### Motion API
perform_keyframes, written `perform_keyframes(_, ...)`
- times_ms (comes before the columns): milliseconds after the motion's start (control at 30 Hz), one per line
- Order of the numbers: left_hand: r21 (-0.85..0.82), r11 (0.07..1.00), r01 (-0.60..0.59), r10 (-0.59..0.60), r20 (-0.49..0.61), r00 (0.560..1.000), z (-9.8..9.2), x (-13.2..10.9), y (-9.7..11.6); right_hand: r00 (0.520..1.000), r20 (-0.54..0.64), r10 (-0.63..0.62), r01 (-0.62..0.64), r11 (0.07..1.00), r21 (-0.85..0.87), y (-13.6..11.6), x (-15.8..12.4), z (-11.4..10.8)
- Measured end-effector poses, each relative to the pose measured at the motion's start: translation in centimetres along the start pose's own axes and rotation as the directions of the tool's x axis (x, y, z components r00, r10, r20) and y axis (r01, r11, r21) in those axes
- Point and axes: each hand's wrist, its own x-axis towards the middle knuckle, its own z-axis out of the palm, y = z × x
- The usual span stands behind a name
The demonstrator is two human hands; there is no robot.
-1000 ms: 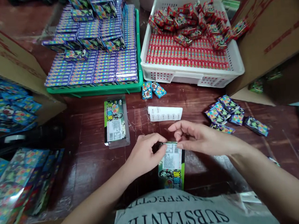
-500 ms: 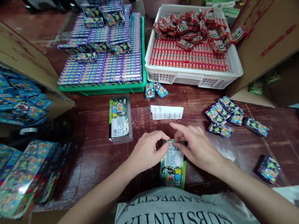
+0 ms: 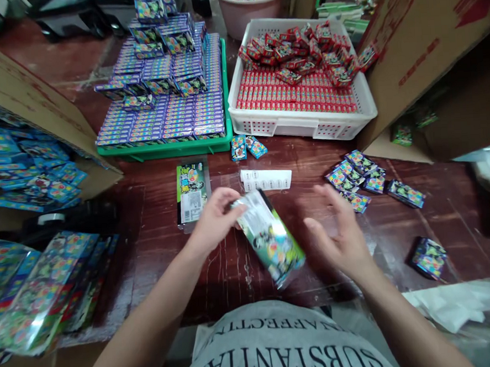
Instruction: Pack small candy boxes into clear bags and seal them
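A clear plastic packet with a green and black printed card [image 3: 273,237] is tilted above the table, its upper end pinched in my left hand [image 3: 218,218]. To the right of the packet my right hand [image 3: 337,227] is apart from it, fingers spread and slightly blurred, holding nothing. A second such packet [image 3: 191,198] lies flat on the table just behind my left hand. Beyond the held packet lies a white sheet of round stickers [image 3: 269,180]. Two small blue boxes [image 3: 245,147] sit behind that sheet.
A green tray [image 3: 185,149] holds stacked purple boxes; a white basket [image 3: 291,126] holds small red boxes. Loose purple boxes [image 3: 355,177] lie at the right. Cardboard cartons [image 3: 411,57] stand on both sides. Filled packets [image 3: 44,295] are piled at the left.
The packet was near my body with both hands at its far edge. Now my left hand has lifted and turned it, while my right hand has let go and moved right.
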Motion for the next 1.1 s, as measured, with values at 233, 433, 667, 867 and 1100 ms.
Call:
perform_keyframes(233,-0.362,0.930,0.066,-0.116,-0.119,0.986,3.5,-4.2,-1.1,0.893,-0.157,0.422,-0.287,0.802,0.524,-0.2,-2.2,3.1)
perform_keyframes(433,-0.029,1.000,0.009,-0.006,0.115,0.993,5.9,-6.2,-2.6,0.920,-0.153,0.360,-0.267,0.865,0.426,0.2,-0.9,2.3)
perform_keyframes(667,-0.012,0.999,-0.038,0.040,0.358,0.933,6.6,-4.9,-1.8,0.934,-0.138,0.328,-0.213,0.826,0.522,-0.1,-2.6,3.6)
perform_keyframes(867,-0.001,1.000,-0.010,0.009,0.422,0.906,5.9,-4.9,-2.7,0.956,-0.037,0.290,-0.217,0.791,0.572,1.0,-3.4,3.2)
perform_keyframes(1100,0.082,0.992,-0.093,0.072,0.232,0.970,7.2,-3.4,-2.4,0.972,0.046,0.232,-0.218,0.804,0.553,2.1,-3.5,1.9)
